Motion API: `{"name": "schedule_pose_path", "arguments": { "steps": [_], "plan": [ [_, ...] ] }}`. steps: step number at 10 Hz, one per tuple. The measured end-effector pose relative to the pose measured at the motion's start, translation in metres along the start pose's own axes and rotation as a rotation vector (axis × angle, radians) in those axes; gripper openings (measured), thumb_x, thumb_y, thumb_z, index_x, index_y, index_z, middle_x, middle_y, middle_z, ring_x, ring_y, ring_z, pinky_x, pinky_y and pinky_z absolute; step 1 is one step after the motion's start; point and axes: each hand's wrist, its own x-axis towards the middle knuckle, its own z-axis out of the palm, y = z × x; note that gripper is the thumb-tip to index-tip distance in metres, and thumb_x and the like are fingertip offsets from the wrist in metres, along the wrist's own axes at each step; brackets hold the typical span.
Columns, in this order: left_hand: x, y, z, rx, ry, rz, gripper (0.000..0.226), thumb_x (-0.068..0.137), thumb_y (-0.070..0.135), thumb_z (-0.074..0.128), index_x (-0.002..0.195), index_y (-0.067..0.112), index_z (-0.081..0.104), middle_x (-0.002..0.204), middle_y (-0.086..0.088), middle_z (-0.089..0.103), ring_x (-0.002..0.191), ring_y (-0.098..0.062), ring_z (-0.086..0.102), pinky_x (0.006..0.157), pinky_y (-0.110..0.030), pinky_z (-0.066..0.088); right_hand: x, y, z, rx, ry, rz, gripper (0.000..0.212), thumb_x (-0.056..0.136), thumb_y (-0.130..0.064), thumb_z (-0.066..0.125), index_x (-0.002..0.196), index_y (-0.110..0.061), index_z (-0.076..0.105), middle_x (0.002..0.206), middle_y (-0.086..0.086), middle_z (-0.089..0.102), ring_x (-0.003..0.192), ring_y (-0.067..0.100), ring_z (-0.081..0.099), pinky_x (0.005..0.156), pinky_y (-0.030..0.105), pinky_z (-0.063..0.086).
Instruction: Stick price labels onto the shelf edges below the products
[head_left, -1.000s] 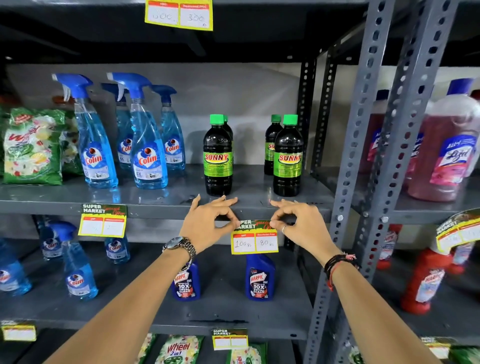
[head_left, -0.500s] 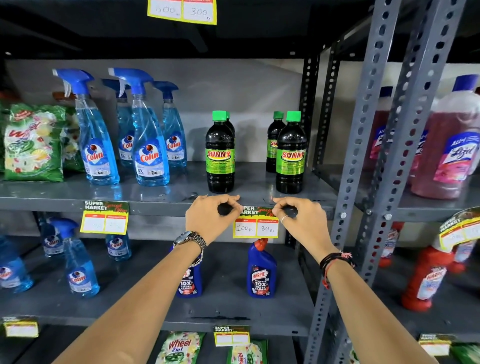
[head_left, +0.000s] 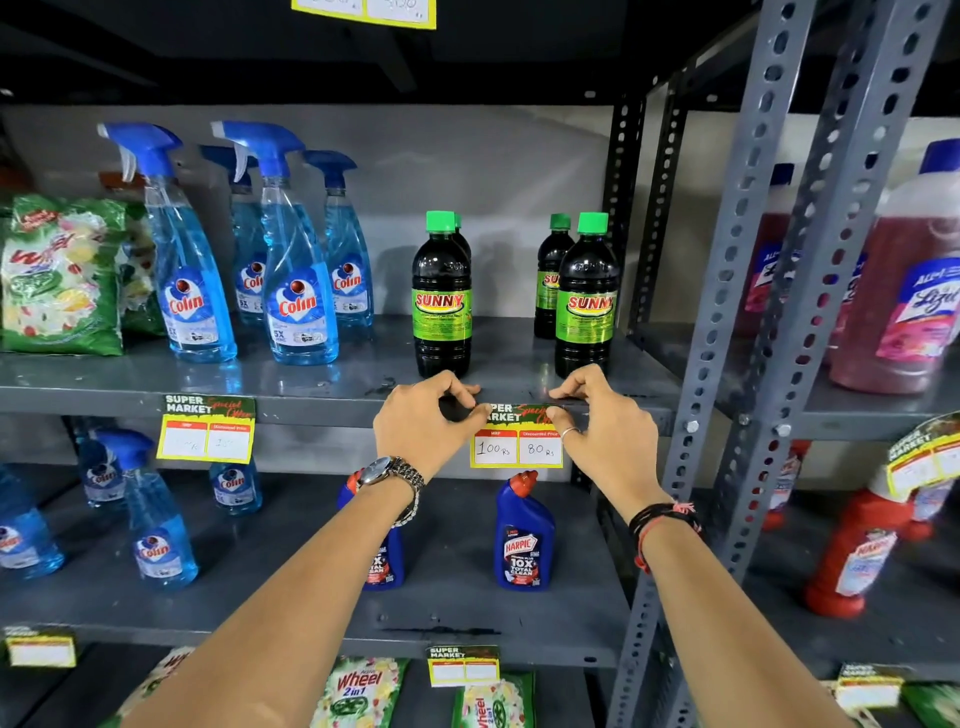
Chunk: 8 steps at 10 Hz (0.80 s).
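Observation:
A yellow and red price label (head_left: 516, 446) reading 100 and 80 hangs from the grey shelf edge (head_left: 322, 404), just below two pairs of black Sunny bottles (head_left: 442, 296). My left hand (head_left: 423, 421) pinches the label's top left corner against the edge. My right hand (head_left: 605, 415) pinches its top right corner, fingers over the shelf lip. Another label (head_left: 208, 428) is stuck to the same edge further left, under the blue Colin spray bottles (head_left: 296, 270).
Green detergent bags (head_left: 60, 275) sit at far left. Blue Harpic bottles (head_left: 523, 535) stand on the shelf below. Perforated grey uprights (head_left: 769, 291) divide off a right-hand rack with pink Lizol bottles (head_left: 904, 280) and red bottles (head_left: 852, 551). More labels (head_left: 462, 667) hang on lower edges.
Both hands raised the label from below the shelf edge up onto it, and now press its top strip against the edge. The view moved closer.

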Motion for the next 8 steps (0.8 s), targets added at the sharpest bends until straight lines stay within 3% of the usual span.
{"name": "schedule_pose_path", "arguments": {
  "steps": [1, 2, 3, 5, 6, 8],
  "plan": [
    [-0.004, 0.002, 0.002, 0.008, 0.037, 0.0, 0.035, 0.064, 0.057, 0.069, 0.067, 0.03, 0.049, 0.085, 0.024, 0.071, 0.086, -0.01, 0.059, 0.061, -0.028, 0.049, 0.001, -0.007, 0.003, -0.03, 0.017, 0.027, 0.035, 0.074, -0.05, 0.069, 0.092, -0.026, 0.05, 0.085, -0.011, 0.068, 0.075, 0.013, 0.062, 0.058, 0.03, 0.044],
    [-0.005, 0.005, 0.005, 0.012, 0.063, -0.009, 0.04, 0.061, 0.064, 0.069, 0.067, 0.031, 0.047, 0.08, 0.021, 0.069, 0.082, -0.013, 0.054, 0.06, -0.027, 0.044, 0.002, -0.013, 0.008, -0.04, 0.065, 0.063, 0.035, 0.072, -0.054, 0.069, 0.087, -0.027, 0.053, 0.083, -0.011, 0.068, 0.076, 0.014, 0.063, 0.057, 0.028, 0.038],
    [-0.003, 0.002, 0.006, 0.011, 0.05, -0.007, 0.041, 0.063, 0.063, 0.069, 0.067, 0.03, 0.044, 0.083, 0.021, 0.071, 0.081, -0.012, 0.053, 0.064, -0.029, 0.045, 0.004, -0.01, 0.008, -0.004, 0.079, 0.103, 0.028, 0.073, -0.05, 0.071, 0.086, -0.028, 0.06, 0.083, -0.011, 0.071, 0.077, 0.015, 0.064, 0.057, 0.027, 0.036],
    [-0.002, -0.007, 0.004, -0.092, -0.037, 0.037, 0.033, 0.075, 0.04, 0.071, 0.071, 0.026, 0.042, 0.091, 0.02, 0.072, 0.089, -0.006, 0.065, 0.09, -0.036, 0.045, 0.008, 0.0, 0.006, 0.075, 0.03, 0.125, 0.014, 0.074, -0.03, 0.075, 0.085, -0.029, 0.066, 0.084, -0.012, 0.073, 0.083, 0.009, 0.066, 0.061, 0.025, 0.047],
    [0.0, -0.009, 0.001, -0.106, -0.089, 0.045, 0.026, 0.079, 0.026, 0.069, 0.076, 0.023, 0.044, 0.097, 0.014, 0.073, 0.094, -0.008, 0.066, 0.088, -0.046, 0.049, 0.011, 0.003, 0.003, 0.12, 0.002, 0.128, 0.012, 0.076, -0.02, 0.073, 0.084, -0.028, 0.068, 0.083, -0.011, 0.074, 0.083, 0.007, 0.067, 0.065, 0.024, 0.048],
    [-0.001, -0.002, -0.011, -0.019, -0.143, 0.093, 0.017, 0.082, 0.02, 0.067, 0.092, 0.016, 0.053, 0.107, 0.003, 0.072, 0.09, -0.017, 0.064, 0.082, -0.035, 0.045, 0.016, 0.006, -0.008, 0.155, -0.146, 0.095, 0.026, 0.08, -0.001, 0.064, 0.089, -0.025, 0.068, 0.091, -0.003, 0.075, 0.09, 0.011, 0.068, 0.079, 0.031, 0.055]
  ]
}}
